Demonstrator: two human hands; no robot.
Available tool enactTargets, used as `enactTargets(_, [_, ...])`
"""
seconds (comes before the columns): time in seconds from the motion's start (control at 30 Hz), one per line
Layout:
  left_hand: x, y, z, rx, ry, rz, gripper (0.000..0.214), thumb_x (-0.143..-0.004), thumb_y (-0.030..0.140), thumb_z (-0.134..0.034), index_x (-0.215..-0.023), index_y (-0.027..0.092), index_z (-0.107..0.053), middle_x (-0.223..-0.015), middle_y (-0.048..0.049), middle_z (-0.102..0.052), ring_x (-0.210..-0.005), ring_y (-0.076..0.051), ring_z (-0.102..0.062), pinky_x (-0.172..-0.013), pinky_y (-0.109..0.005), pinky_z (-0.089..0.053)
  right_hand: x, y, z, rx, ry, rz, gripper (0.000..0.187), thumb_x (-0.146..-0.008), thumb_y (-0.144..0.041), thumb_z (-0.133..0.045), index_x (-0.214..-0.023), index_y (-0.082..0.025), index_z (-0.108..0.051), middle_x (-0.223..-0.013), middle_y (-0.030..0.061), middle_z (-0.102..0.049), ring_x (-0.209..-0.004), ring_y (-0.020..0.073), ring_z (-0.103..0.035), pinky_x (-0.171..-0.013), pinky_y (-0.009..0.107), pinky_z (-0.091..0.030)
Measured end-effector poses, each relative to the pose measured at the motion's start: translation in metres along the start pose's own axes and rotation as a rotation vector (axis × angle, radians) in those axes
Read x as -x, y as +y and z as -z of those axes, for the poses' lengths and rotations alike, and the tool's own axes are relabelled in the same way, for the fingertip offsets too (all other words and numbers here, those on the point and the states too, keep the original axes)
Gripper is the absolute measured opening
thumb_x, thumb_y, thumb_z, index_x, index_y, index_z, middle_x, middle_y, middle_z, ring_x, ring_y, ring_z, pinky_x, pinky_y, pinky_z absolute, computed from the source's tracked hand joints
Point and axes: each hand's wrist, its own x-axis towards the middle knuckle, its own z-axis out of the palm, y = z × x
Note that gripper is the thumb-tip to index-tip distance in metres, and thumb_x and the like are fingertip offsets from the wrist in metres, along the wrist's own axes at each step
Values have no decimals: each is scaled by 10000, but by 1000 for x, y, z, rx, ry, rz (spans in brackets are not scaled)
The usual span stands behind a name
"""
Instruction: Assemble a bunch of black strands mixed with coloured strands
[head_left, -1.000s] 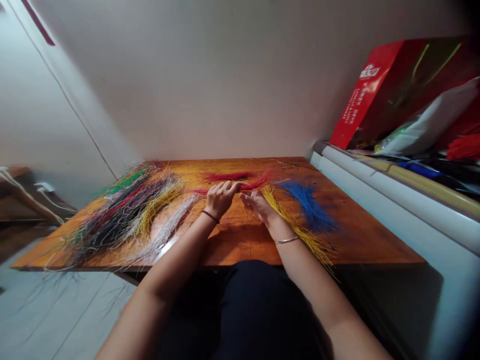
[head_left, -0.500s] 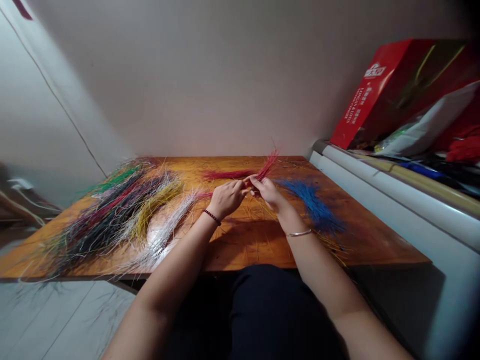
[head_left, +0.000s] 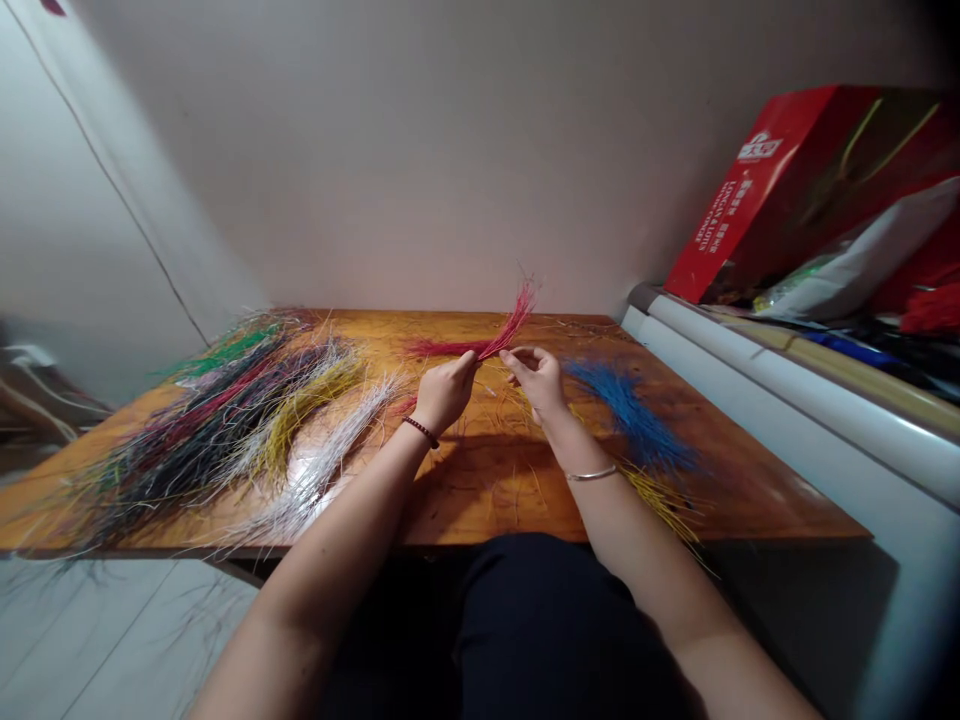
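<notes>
A bundle of thin red wires (head_left: 516,318) fans out up and to the right from my left hand (head_left: 448,388), which is closed around its lower end. My right hand (head_left: 538,378) is beside the bundle, thumb and forefinger pinched together at its edge. Whatever sits between those fingertips is too small to make out. Behind the left hand, more red wires (head_left: 431,348) lie flat on the wooden table (head_left: 465,490). Loose yellow wires lie under and around the right hand.
Left on the table are piles of green, dark, yellow (head_left: 300,405) and white wires (head_left: 349,435). Blue wires (head_left: 634,415) and yellow wires (head_left: 664,500) lie to the right. A red paper bag (head_left: 750,190) stands on the white appliance (head_left: 787,400) at the table's right edge.
My left hand has shifted its grip to the bundle's lower end and turned, thumb upward. My right hand has let go of the bundle's middle and moved slightly right, fingertips pinched.
</notes>
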Motion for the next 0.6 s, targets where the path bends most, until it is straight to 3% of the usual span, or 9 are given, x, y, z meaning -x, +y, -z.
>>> enactTargets(0.3, [1,2,1,-137,-12,-16,383,-950,370,-250,-988,212,-597,-771,-63,-681,-666,-174,-624,-527,-285,-284,1,5,-1,-27,-67,0,342,-607,-461,-736,-779,-171,-676,-692,19,-648,-469,62,-488,-456,216,-399])
enactTargets(0.6, [2,2,-2,-128,1,37,381,-948,380,-245,-977,189,-573,-733,-74,-673,-638,-183,-619,-529,-282,-285,-3,13,0,-88,-61,-36,322,-584,-443,-757,-750,-183,-665,-646,-7,-613,-475,59,-463,-446,207,-347])
